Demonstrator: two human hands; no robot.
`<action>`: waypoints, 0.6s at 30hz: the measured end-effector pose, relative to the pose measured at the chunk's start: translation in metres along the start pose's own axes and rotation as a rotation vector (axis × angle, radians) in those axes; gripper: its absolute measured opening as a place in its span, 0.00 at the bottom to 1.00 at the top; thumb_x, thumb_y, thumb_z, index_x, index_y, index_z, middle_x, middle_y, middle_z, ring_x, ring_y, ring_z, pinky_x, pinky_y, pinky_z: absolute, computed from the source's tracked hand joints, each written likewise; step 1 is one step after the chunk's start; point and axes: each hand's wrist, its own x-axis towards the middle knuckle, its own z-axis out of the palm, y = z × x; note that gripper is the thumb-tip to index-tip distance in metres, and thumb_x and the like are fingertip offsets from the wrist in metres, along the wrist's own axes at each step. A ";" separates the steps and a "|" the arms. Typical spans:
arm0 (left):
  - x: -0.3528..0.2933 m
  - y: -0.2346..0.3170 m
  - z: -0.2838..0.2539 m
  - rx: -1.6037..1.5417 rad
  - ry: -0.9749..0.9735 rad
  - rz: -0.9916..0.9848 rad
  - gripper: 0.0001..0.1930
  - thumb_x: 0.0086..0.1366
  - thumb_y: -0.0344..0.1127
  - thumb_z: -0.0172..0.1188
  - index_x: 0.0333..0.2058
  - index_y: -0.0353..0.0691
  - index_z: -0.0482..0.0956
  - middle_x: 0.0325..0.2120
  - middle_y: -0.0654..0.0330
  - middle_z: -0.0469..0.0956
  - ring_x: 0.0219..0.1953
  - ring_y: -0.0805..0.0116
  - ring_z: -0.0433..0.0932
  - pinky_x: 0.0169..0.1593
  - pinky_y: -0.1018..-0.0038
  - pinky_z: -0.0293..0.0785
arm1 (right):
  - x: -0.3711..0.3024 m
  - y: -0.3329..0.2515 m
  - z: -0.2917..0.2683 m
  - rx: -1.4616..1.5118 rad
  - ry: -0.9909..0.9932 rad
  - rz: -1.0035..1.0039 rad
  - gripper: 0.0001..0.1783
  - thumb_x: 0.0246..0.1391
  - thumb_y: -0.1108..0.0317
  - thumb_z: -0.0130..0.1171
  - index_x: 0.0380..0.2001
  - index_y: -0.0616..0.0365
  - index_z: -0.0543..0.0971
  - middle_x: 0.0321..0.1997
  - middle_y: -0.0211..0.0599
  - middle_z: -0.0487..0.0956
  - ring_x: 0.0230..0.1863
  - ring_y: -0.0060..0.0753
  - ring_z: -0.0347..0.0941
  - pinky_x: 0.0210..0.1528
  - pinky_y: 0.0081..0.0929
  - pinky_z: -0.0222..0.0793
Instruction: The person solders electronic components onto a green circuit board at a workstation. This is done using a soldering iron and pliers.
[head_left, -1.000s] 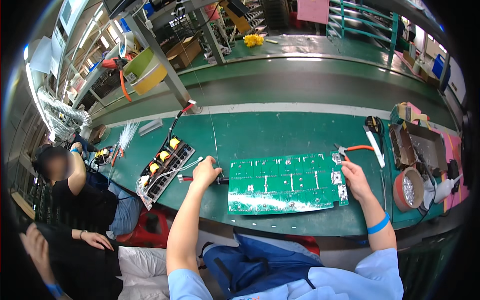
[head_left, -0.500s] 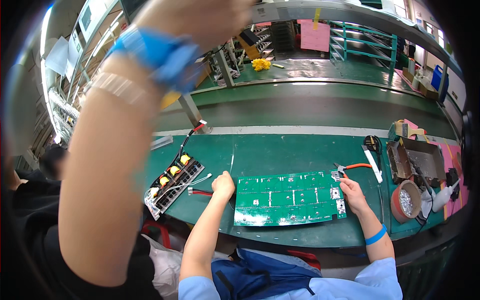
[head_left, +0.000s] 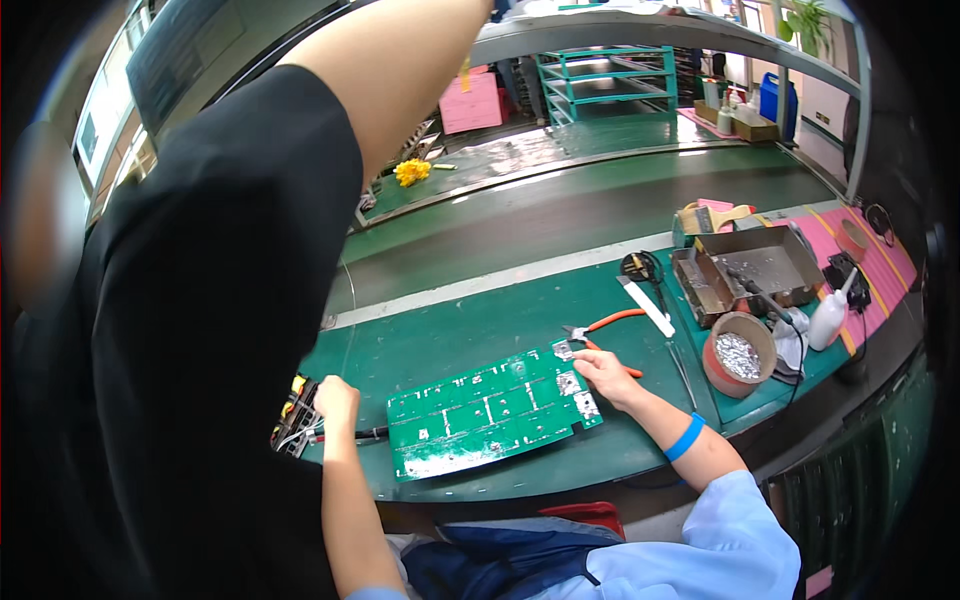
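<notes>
A green circuit board lies on the bench in front of me, solder patches along its right end. My right hand grips the board's upper right edge between thumb and fingers. Left of the board, my left hand is closed beside a second board with yellow coils and wires; what its fingers hold, if anything, is hidden. A dark cable runs between this hand's wrist and the green board. Orange-handled cutters lie just beyond my right hand.
A co-worker's black sleeve and bare arm reach across the left side, hiding much of the bench. To the right are a white-handled tool, a metal tray, a round tub of silvery bits and a white squeeze bottle.
The view has turned right. My left hand has moved left, away from the green board toward the coil board. The co-worker's arm reaches farther forward. My right hand stays on the board's edge.
</notes>
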 end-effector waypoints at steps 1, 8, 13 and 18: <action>0.006 -0.003 -0.006 -0.027 0.067 0.002 0.08 0.49 0.33 0.50 0.22 0.37 0.76 0.24 0.53 0.77 0.29 0.59 0.77 0.34 0.70 0.73 | 0.002 0.003 0.001 0.036 -0.016 -0.007 0.12 0.54 0.70 0.45 0.40 0.65 0.70 0.33 0.30 0.74 0.32 0.17 0.69 0.33 0.15 0.65; -0.016 0.038 -0.072 -0.690 0.228 0.202 0.09 0.46 0.27 0.48 0.21 0.37 0.78 0.20 0.54 0.76 0.23 0.65 0.76 0.28 0.72 0.71 | 0.006 0.005 -0.001 -0.009 -0.023 -0.009 0.12 0.54 0.70 0.44 0.40 0.64 0.70 0.31 0.26 0.74 0.28 0.14 0.67 0.31 0.13 0.63; -0.096 0.080 -0.142 -1.505 -0.549 0.343 0.12 0.50 0.25 0.48 0.33 0.30 0.75 0.26 0.56 0.77 0.27 0.73 0.75 0.31 0.82 0.71 | -0.020 -0.019 0.008 -0.793 0.324 -0.464 0.15 0.53 0.65 0.47 0.42 0.61 0.68 0.35 0.33 0.72 0.34 0.20 0.67 0.34 0.20 0.64; -0.159 0.119 -0.120 -1.491 -0.499 0.668 0.12 0.51 0.24 0.54 0.37 0.31 0.73 0.30 0.56 0.76 0.31 0.72 0.75 0.34 0.79 0.72 | -0.075 -0.068 0.040 0.173 -0.381 -0.295 0.19 0.53 0.65 0.46 0.48 0.61 0.64 0.37 0.37 0.71 0.33 0.23 0.68 0.33 0.22 0.65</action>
